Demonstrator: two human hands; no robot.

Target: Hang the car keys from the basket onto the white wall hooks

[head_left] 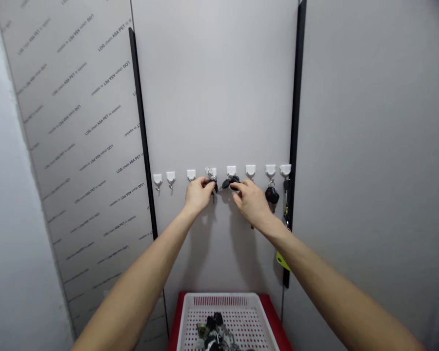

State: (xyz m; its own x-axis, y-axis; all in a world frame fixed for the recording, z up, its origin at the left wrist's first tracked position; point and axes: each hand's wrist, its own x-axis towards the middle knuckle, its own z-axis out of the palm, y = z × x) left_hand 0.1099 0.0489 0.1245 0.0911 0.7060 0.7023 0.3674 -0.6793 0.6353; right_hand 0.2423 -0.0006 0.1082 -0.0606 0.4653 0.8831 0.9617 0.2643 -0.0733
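My left hand [200, 194] pinches a bunch of keys [213, 185] with a metal ring, just in front of a white hook [214, 171]. Whether that ring is on the hook I cannot tell. My right hand [251, 199] has its fingers closed on a second bunch of black-headed keys [231, 182]. That bunch is right below another white hook [231, 170], and its ring appears to touch the hook. Both hands are at the row of hooks on the pale panel, the left slightly left of the right.
More white hooks [170, 175] line the panel. A black key [272, 195] hangs at the right, beside a strap of keys with a yellow-green tag [282, 261]. Below, a white perforated basket [263, 321] holds more keys [215, 334] on a red surface [280, 331]. Black strips [296, 97] edge the panel.
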